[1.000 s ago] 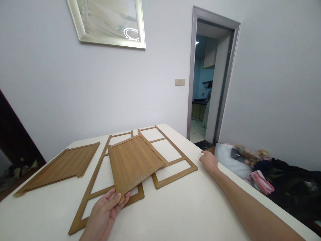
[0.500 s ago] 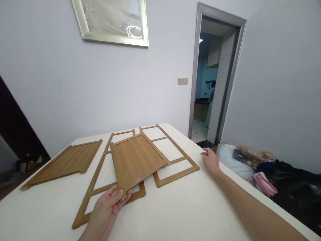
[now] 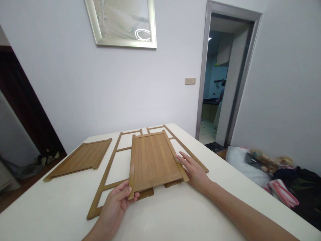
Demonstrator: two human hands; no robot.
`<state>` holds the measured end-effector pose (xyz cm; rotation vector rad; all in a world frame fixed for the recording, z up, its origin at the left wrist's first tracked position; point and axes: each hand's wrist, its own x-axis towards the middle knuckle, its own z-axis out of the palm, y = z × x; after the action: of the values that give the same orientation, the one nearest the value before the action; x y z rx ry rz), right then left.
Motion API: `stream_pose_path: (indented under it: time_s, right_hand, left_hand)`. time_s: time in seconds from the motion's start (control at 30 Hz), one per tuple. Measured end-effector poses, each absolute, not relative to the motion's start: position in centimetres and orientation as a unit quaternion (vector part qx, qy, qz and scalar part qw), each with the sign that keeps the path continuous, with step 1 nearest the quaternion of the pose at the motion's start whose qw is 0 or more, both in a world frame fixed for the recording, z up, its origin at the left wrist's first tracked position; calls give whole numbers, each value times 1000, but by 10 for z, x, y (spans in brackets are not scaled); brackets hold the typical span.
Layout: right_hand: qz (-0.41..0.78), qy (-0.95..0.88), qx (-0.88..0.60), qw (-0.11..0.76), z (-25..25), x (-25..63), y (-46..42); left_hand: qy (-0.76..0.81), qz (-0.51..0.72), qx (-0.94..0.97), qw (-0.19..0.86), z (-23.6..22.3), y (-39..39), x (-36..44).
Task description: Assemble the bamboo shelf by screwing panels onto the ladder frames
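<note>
A wooden panel (image 3: 155, 159) with raised edge strips is held slightly tilted over two flat wooden frames. My left hand (image 3: 117, 202) pinches its near left corner, thumb on top and fingers beneath. At the panel's right edge is my right hand (image 3: 194, 170), its fingers stretched out and apart; whether it bears any weight I cannot tell. The left frame (image 3: 106, 174) shows beside the panel, its right part covered. Much of the right frame (image 3: 187, 147) is hidden under the panel and my right hand.
A second wooden panel (image 3: 80, 157) lies on the left of the white table (image 3: 160, 217). Beyond the table's right edge are a white bag (image 3: 238, 164) and piled clothes (image 3: 298, 177). A wall stands behind the table, and a person is partly visible through the doorway (image 3: 213, 83).
The panel has turned straighter, and my left hand still grips its corner. My right hand has come left from the table's edge to the panel's right side. The view has shifted slightly left.
</note>
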<state>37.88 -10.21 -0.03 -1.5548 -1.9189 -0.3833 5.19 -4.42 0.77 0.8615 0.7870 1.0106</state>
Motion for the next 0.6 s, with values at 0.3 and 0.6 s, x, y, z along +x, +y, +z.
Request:
stream_pose_path:
  time_s: [0.3,0.6]
  right_hand:
    - [-120,-677,-615,386,-8,403,-100]
    - [-162,-694,-587,384,7,409,-103]
  left_hand:
    - [346,447,368,739,9,-38,46]
    - [345,510,308,725,23,-39,49]
